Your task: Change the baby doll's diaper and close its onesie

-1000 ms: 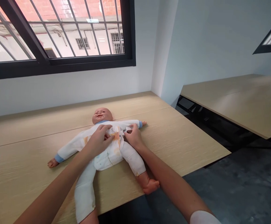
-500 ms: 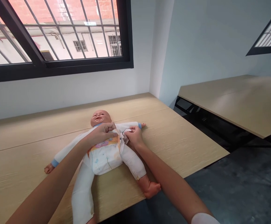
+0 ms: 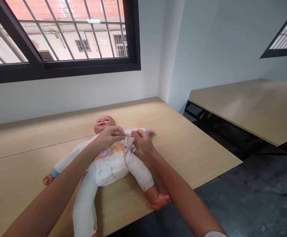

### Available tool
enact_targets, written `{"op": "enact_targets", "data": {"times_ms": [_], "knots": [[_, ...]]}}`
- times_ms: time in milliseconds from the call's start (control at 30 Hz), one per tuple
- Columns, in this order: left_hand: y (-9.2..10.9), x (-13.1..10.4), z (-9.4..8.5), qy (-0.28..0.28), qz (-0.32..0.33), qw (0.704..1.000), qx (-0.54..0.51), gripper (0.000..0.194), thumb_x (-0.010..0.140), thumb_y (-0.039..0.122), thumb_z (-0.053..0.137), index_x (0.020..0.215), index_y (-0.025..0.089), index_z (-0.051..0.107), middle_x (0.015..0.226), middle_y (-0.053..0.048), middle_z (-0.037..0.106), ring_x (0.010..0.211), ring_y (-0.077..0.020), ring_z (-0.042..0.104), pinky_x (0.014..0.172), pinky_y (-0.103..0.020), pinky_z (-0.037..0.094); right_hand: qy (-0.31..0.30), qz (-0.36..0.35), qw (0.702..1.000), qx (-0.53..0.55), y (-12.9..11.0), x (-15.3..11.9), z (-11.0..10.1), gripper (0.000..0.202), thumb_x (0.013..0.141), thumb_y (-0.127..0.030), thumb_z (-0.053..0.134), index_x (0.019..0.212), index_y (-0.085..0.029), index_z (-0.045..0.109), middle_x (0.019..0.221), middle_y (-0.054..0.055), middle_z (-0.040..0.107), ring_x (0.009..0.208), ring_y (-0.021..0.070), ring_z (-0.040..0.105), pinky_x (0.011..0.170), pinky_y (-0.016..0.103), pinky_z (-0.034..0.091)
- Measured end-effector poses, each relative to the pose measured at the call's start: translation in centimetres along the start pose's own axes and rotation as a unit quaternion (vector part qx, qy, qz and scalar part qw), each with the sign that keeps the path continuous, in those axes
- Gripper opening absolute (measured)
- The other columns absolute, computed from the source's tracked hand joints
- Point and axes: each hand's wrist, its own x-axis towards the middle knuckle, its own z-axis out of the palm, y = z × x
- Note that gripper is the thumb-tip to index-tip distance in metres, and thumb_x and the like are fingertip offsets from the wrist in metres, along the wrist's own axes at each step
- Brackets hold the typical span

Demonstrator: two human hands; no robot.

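Observation:
A baby doll (image 3: 84, 184) lies face up on the wooden table, arms and legs spread, in a white top with blue cuffs. Around its hips is a white diaper (image 3: 111, 169) with an orange and pink printed front. My left hand (image 3: 112, 136) rests over the doll's chest, fingers pinched at the upper front edge of the diaper. Just to its right, my right hand (image 3: 142, 140) has thumb and finger closed at the loose white side flap (image 3: 130, 144) of the diaper. Its fingertips partly hide what they grip.
The table (image 3: 188, 144) stands against the wall below a barred window (image 3: 84, 64). Its front edge runs under the doll's feet. Another table (image 3: 252, 105) is on the right, across a gap of dark floor (image 3: 244, 197).
My right hand has moved slightly up and left, closer to my left hand, and the side flap has shifted with it. My left hand stays near the diaper's top edge.

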Motion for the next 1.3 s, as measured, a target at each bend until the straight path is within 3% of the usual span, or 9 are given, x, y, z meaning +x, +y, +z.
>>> {"op": "enact_targets", "data": {"times_ms": [200,333,467,600,767,933,1067,1167,1300], "knots": [[-0.3,-0.6,-0.4,0.055,0.027,0.998,0.021,0.027,0.083,0.041,0.071,0.093,0.017,0.065,0.092,-0.007,0.072,0.083,-0.0195,0.066,0.068,-0.028,0.050,-0.195,0.061,0.979,0.022,0.1,-0.2,-0.6,0.023,0.075,-0.036,0.071,0.075,-0.017,0.059,0.067,-0.002,0.059,0.060,0.0116,0.053,0.057,0.023,0.044],[-1.1,-1.3,0.0,0.073,0.050,0.983,0.163,0.025,0.091,0.041,0.061,0.101,0.019,0.066,0.088,-0.004,0.070,0.068,-0.0162,0.061,0.058,-0.027,0.045,-0.114,0.043,0.993,-0.003,2.6,0.3,0.8,0.013,0.079,-0.028,0.060,0.073,-0.019,0.053,0.064,-0.004,0.056,0.058,0.0120,0.052,0.054,0.023,0.042],[-1.6,-2.5,1.0,0.085,0.176,0.932,0.304,0.019,0.094,0.031,0.057,0.107,0.023,0.068,0.111,-0.007,0.070,0.099,-0.0226,0.063,0.087,-0.037,0.051,-0.039,0.027,0.995,-0.091,5.0,0.8,2.1,0.011,0.081,-0.025,0.054,0.071,-0.020,0.050,0.061,-0.003,0.056,0.056,0.0124,0.049,0.051,0.022,0.036],[-1.5,-3.2,1.6,0.004,0.281,0.888,0.365,0.022,0.098,0.023,0.051,0.107,0.025,0.071,0.121,-0.007,0.069,0.114,-0.0228,0.060,0.102,-0.040,0.045,-0.013,0.022,0.987,-0.157,5.9,0.9,2.7,0.011,0.080,-0.025,0.054,0.071,-0.019,0.052,0.061,-0.003,0.058,0.058,0.0126,0.050,0.051,0.021,0.034],[-1.6,-3.1,1.9,-0.052,0.233,0.890,0.388,0.028,0.101,0.024,0.045,0.109,0.022,0.072,0.113,-0.006,0.073,0.103,-0.0208,0.065,0.096,-0.037,0.050,-0.006,0.042,0.987,-0.155,5.0,1.1,2.3,0.017,0.080,-0.030,0.061,0.069,-0.020,0.051,0.057,-0.002,0.059,0.050,0.0125,0.052,0.046,0.022,0.035],[-1.0,-3.1,2.1,-0.066,0.213,0.883,0.413,0.032,0.102,0.022,0.042,0.110,0.021,0.074,0.117,-0.006,0.073,0.105,-0.0230,0.066,0.099,-0.040,0.048,0.052,0.073,0.979,-0.182,3.0,1.3,-1.7,0.031,0.086,-0.039,0.059,0.063,-0.020,0.050,0.056,0.003,0.061,0.042,0.0129,0.053,0.044,0.024,0.038],[-0.4,-2.9,2.3,-0.087,0.208,0.874,0.432,0.036,0.103,0.024,0.039,0.113,0.021,0.073,0.120,-0.005,0.072,0.109,-0.0234,0.065,0.101,-0.040,0.047,-0.035,0.179,0.952,-0.247,2.8,0.9,-4.0,0.038,0.082,-0.041,0.064,0.055,-0.017,0.054,0.054,0.007,0.064,0.042,0.0127,0.052,0.044,0.025,0.036],[-0.6,-2.7,2.2,-0.096,0.204,0.867,0.445,0.036,0.104,0.028,0.038,0.113,0.024,0.072,0.123,-0.003,0.072,0.112,-0.0228,0.065,0.104,-0.041,0.044,-0.046,0.175,0.951,-0.252,3.8,0.7,-3.1,0.042,0.080,-0.050,0.065,0.057,-0.017,0.056,0.050,0.004,0.059,0.043,0.0128,0.051,0.044,0.024,0.033],[-1.2,-2.6,1.9,-0.099,0.200,0.858,0.463,0.039,0.106,0.030,0.034,0.118,0.025,0.070,0.127,0.000,0.070,0.120,-0.0208,0.060,0.109,-0.040,0.037,0.036,0.079,0.960,-0.266,5.3,1.1,-0.5,0.037,0.078,-0.046,0.064,0.058,-0.018,0.051,0.051,-0.003,0.051,0.050,0.0104,0.045,0.048,0.023,0.028]]}}
